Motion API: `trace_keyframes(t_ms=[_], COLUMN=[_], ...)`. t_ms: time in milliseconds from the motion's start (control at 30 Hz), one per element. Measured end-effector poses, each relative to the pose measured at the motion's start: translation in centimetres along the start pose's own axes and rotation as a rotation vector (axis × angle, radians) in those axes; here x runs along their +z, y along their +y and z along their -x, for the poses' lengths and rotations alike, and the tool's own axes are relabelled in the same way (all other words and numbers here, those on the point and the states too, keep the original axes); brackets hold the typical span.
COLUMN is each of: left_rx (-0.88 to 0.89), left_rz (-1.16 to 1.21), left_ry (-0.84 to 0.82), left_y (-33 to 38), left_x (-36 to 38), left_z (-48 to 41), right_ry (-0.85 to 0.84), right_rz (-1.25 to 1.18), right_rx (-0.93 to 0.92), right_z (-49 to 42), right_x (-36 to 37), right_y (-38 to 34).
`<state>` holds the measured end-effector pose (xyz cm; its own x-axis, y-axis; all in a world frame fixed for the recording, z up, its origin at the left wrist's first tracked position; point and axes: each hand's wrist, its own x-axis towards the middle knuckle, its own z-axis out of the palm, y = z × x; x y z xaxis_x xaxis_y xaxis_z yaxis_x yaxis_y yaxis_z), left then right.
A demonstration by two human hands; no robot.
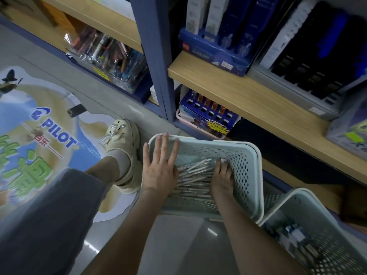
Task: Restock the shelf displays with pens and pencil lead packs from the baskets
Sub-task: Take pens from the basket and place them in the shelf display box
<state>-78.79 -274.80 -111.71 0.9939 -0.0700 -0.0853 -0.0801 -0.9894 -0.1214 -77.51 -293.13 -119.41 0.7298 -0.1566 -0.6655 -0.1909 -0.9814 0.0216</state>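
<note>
A pale green perforated basket (240, 155) stands on the floor before the shelves, holding several silver-grey pens (195, 176). My left hand (160, 163) lies flat with straight fingers over the basket's left rim and wall. My right hand (222, 177) reaches down inside the basket at the right end of the pen pile, fingertips among the pens; whether it grips any is hidden. A second pale basket (325, 245) at the lower right holds small blue and white packs (294, 237).
Wooden shelves (228, 86) on blue uprights (156, 56) carry boxed pen displays (214, 54). A low pink tray with a blue pen box (208, 116) sits just behind the basket. My foot in a cream clog (123, 147) stands on a floor sticker to the left.
</note>
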Motion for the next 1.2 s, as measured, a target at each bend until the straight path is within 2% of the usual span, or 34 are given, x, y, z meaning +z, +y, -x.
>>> trace_keyframes(t_ms=[267, 367, 633, 767, 1033, 1200], left_rx=[0.009, 0.013, 0.018, 0.019, 0.014, -0.079], left_rz=[-0.010, 0.005, -0.017, -0.017, -0.023, 0.105], left_ry=[0.012, 0.011, 0.004, 0.005, -0.032, -0.024], left_y=[0.1, 0.1, 0.1, 0.1, 0.2, 2.0], left_x=[0.9, 0.8, 0.9, 1.0, 1.0, 0.3], left_z=[0.0, 0.0, 0.0, 0.0, 0.0, 0.5], right_ry=[0.067, 0.101, 0.076, 0.041, 0.206, 0.333], right_rz=[-0.158, -0.215, -0.098, -0.088, -0.025, -0.239], right_rx=[-0.192, -0.153, -0.100, -0.133, -0.070, -0.184], right_z=[-0.1, -0.1, 0.1, 0.1, 0.4, 2.7], right_x=[0.2, 0.6, 0.5, 0.5, -0.4, -2.4], right_y=[0.2, -0.2, -0.2, -0.5, -0.4, 0.1])
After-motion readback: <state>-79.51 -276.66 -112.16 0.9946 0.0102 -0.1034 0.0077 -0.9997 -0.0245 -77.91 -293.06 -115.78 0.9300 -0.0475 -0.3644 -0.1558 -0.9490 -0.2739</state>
